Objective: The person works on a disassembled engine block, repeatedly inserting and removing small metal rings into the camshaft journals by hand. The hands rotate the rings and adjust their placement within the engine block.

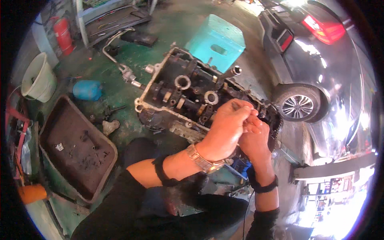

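Observation:
An open engine (192, 92) sits in front of me, its dark, oily shafts and inner parts exposed inside a metal rim. Both hands meet over its right part. My left hand (226, 130), with a metal watch on its wrist, is closed, thumb pressed to the fingers. My right hand (256, 140) is closed too, its curled fingers touching the left ones. Whatever they hold, if anything, is hidden. Two metal rings (183, 82) show inside the engine, left of my hands. A metal tube end (236, 71) sticks up at its far edge.
Behind the engine stands a turquoise stool (218, 38). A dirty tray (76, 148) with loose parts lies at the left, near a blue jug (87, 90) and a pale bucket (40, 78). A bent metal rod (116, 62) reaches the engine's left side. A dark car (320, 68) is parked right.

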The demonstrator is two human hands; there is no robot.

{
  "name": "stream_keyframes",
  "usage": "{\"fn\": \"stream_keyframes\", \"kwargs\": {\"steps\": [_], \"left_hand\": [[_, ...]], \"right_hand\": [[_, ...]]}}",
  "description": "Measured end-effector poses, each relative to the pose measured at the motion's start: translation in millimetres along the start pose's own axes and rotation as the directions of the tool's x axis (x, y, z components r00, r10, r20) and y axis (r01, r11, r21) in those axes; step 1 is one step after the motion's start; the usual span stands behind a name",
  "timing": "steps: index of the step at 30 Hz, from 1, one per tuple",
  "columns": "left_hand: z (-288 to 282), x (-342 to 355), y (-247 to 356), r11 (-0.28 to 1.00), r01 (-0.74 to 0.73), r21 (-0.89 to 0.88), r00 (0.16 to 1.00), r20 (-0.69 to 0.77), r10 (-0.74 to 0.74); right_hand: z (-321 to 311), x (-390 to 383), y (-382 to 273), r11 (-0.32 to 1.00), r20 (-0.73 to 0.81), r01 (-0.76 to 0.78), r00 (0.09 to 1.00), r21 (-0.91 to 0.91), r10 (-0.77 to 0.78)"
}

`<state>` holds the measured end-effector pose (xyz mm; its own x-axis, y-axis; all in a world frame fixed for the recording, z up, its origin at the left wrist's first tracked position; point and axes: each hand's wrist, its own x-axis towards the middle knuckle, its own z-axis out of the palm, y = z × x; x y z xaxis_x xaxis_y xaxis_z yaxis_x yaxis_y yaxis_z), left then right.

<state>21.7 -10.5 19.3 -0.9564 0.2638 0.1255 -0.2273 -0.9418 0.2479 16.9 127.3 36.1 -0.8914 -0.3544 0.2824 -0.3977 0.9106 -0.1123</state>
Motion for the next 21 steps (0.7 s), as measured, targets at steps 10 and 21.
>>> {"fn": "stream_keyframes", "kwargs": {"steps": [10, 21], "left_hand": [[-1, 1, 12, 1.000, -0.018, -0.023, 1.000, 0.014, 0.019], [-3, 3, 12, 0.997, -0.004, 0.073, 0.999, -0.036, 0.007]], "right_hand": [[-8, 0, -9, 0.977, 0.108, 0.068, 0.993, -0.202, -0.047], [-3, -2, -9, 0.991, -0.081, 0.111, 0.990, -0.078, -0.118]]}}
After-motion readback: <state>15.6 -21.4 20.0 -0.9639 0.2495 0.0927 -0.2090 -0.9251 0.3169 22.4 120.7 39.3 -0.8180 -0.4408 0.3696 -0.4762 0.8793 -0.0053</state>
